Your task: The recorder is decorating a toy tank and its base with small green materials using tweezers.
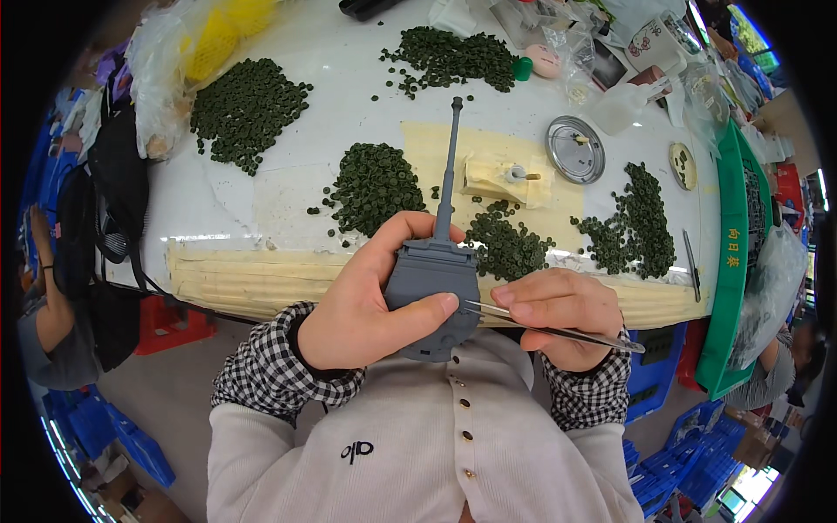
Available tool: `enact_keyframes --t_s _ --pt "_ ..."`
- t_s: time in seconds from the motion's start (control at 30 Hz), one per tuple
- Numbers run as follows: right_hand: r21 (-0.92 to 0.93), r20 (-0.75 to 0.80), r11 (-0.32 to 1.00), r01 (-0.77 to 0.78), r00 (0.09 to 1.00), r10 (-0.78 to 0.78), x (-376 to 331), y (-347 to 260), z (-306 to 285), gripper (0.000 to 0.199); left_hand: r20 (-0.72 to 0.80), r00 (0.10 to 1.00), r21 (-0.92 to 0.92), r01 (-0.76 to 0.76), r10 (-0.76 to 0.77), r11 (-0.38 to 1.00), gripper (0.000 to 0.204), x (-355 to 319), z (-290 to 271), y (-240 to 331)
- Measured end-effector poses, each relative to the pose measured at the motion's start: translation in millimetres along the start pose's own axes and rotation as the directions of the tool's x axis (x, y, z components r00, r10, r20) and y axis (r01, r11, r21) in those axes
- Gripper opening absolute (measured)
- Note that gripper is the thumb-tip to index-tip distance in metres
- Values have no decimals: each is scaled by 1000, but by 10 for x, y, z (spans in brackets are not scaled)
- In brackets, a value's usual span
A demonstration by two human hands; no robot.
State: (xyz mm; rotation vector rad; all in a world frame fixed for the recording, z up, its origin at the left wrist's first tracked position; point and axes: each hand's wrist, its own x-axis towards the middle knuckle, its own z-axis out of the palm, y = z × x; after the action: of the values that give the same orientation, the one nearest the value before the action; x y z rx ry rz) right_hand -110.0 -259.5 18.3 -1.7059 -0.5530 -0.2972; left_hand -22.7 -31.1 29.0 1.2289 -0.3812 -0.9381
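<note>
A grey model tank turret (427, 275) with a long barrel pointing away from me is gripped in my left hand (362, 314). The thumb of that hand lies across the turret's top. Between the fingers of my right hand (567, 318) is a pair of metal tweezers (575, 335), whose tips reach the turret's right side beside my left thumb. Whether the tips hold a small part is too fine to make out. Piles of small dark green wheels (375, 187) lie just beyond my hands, with another pile (507, 244) right of the barrel.
More green wheel piles (248, 113) spread over the white table (349, 96). A tape-covered block (506, 180) with a small pot stands beyond the turret, near a round metal tin (575, 150). A second tool (691, 266) and a green tray (732, 261) are at the right. People sit on both sides.
</note>
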Motion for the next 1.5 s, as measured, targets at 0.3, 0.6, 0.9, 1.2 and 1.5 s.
enact_keyframes --t_s 0.3,0.6,0.9,1.2,1.5 --pt "52 4 998 -34 999 34 21 71 18 30 -9 1000 4 16 -16 1000 49 -2 2 6" --pt "108 3 993 -45 999 45 14 130 28 27 -43 999 14 -11 11 1000 48 1 20 -17" --pt "49 -23 999 -24 999 25 14 147 73 25 -51 999 18 17 -16 1000 49 10 3 -18" --pt "66 -65 995 -69 995 73 -17 103 111 28 -68 997 -22 22 -23 1000 50 14 -7 -25" --pt "-28 -94 1000 -8 996 5 -38 118 173 28 -92 995 -29 45 -47 999 49 23 -7 -17"
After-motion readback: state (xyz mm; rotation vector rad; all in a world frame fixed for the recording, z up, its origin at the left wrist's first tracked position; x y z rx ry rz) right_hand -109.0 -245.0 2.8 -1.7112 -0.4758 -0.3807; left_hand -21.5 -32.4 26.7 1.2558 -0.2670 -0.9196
